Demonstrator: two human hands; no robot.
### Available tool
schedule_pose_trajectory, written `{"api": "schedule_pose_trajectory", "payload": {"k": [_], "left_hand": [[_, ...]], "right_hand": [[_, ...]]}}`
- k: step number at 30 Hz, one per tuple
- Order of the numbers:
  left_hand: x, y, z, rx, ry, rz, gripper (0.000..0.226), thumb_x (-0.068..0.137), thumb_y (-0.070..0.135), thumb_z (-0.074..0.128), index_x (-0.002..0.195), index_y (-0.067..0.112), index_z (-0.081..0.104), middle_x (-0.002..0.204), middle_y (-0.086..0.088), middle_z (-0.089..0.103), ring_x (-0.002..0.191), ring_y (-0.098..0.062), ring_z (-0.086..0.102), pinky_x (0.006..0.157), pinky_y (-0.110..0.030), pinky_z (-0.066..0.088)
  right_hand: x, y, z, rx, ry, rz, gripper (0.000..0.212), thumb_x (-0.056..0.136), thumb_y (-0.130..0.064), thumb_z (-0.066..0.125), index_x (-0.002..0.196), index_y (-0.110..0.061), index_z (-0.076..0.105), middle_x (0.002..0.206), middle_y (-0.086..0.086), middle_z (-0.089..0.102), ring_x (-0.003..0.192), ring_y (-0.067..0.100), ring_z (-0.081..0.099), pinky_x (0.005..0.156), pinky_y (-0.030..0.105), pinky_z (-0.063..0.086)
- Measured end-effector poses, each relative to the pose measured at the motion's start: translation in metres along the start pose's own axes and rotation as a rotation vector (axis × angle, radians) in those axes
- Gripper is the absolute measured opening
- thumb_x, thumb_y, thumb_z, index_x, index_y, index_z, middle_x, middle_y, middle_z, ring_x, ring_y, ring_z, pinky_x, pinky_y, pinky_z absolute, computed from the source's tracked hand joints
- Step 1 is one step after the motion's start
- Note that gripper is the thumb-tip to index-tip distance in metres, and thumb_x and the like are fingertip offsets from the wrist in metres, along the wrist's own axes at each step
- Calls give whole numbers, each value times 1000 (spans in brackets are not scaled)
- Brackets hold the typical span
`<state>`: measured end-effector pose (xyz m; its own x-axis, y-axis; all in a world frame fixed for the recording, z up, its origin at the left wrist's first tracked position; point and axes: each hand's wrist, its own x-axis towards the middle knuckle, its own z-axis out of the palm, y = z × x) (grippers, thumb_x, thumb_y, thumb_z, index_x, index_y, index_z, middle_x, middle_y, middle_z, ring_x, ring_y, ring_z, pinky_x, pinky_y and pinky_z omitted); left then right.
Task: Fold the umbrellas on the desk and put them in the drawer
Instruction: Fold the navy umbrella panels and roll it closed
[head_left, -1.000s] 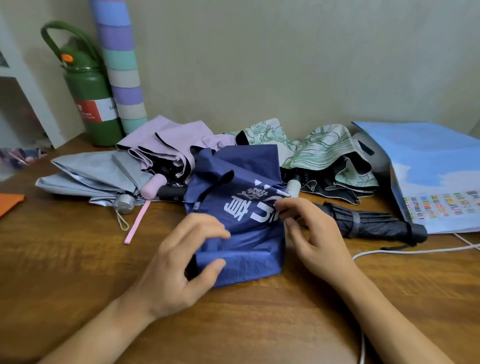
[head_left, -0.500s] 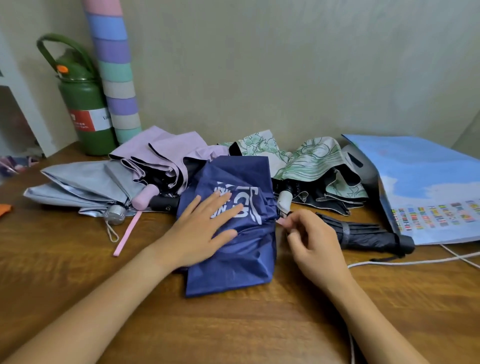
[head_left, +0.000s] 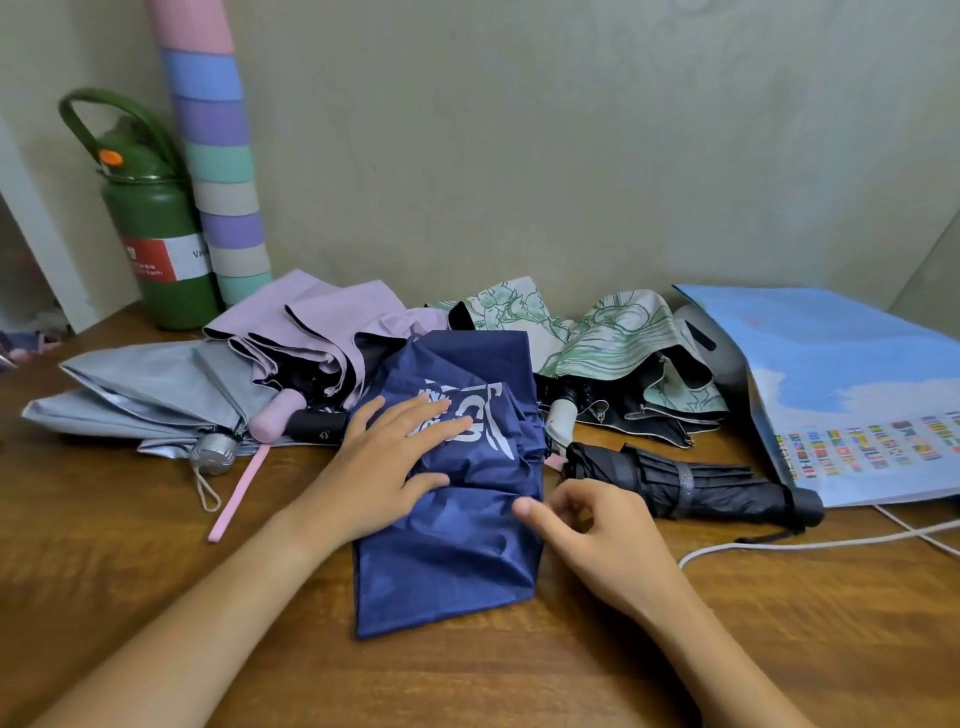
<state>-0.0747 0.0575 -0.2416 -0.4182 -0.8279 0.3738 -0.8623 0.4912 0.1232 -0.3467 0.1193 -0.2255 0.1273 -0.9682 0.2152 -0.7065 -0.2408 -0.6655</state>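
The navy umbrella (head_left: 452, 483) lies mid-frame on the table (head_left: 156, 561). My left hand (head_left: 384, 467) presses flat on it; my right hand (head_left: 597, 535), loosely curled, grips nothing at its right edge. Cloth looks light, slippery, floppy: I'd gather the pleats around the stiff shaft

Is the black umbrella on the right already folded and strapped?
Yes. The black umbrella lies rolled tight on the desk, a strap closed around its middle.

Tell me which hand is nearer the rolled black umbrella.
Right. The right hand sits just beside the black umbrella; the left hand lies flat on the navy umbrella, farther away.
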Motion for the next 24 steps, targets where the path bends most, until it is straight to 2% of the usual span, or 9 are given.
{"api": "schedule_pose_trajectory", "payload": {"k": [4,7,9,12,14,17,19,21,24], "left_hand": [[5,9,7,50,187,-13,62,82,28,84,139,37,60,146,7,57,144,-16,45,122,-50,12],[9,15,5,30,287,-22,73,75,19,90,141,28,60,148,-1,55,145,-20,42,122,-51,19],[7,20,0,-17,330,94,84,73,5,87,148,24,53,153,-6,47,146,-25,39,121,-46,26],[1,26,-8,-78,246,363,78,78,-11,70,145,26,56,156,-6,42,148,-25,36,121,-40,28],[-1,26,-5,-76,150,445,62,84,-4,66,138,28,64,158,-5,42,152,-23,31,123,-40,25],[-1,19,2,-36,83,353,41,97,20,55,133,34,66,163,4,36,157,-14,17,124,-45,21],[-2,17,2,-57,53,257,41,103,33,44,139,40,61,165,10,31,158,-9,8,125,-46,18],[-3,18,1,-76,15,199,43,105,41,36,143,44,56,167,15,25,157,-6,1,127,-45,13],[-5,20,0,-74,-43,180,44,105,47,38,147,49,48,169,19,13,156,-4,-8,128,-44,4]], "right_hand": [[1,1,4,13,-94,-76,29,82,-45,82,72,-25,64,66,-11,61,61,4,54,57,17,39],[3,2,3,217,-132,-63,28,89,-37,78,76,-19,61,65,-6,58,59,3,49,60,22,39],[2,-1,0,386,-137,-17,31,95,-35,73,79,-12,58,61,0,55,58,13,49,62,25,40],[1,-7,-5,601,-168,91,30,99,-24,64,85,0,51,50,2,52,40,15,45,46,17,34],[0,-8,-6,643,-239,136,33,101,-23,62,93,6,47,48,6,49,33,14,42,39,21,24],[-2,-8,-8,651,-348,139,35,96,-29,71,101,-1,50,53,13,45,32,18,41,37,21,20],[-3,-8,-12,670,-400,187,36,91,-30,74,103,-4,52,54,13,44,30,18,40,35,18,21],[-4,-6,-16,682,-422,270,35,93,-23,74,107,2,54,51,11,46,26,14,37,32,17,20],[-4,-4,-21,653,-475,348,30,90,-21,76,102,2,60,56,11,50,26,11,37,30,17,20]]}}
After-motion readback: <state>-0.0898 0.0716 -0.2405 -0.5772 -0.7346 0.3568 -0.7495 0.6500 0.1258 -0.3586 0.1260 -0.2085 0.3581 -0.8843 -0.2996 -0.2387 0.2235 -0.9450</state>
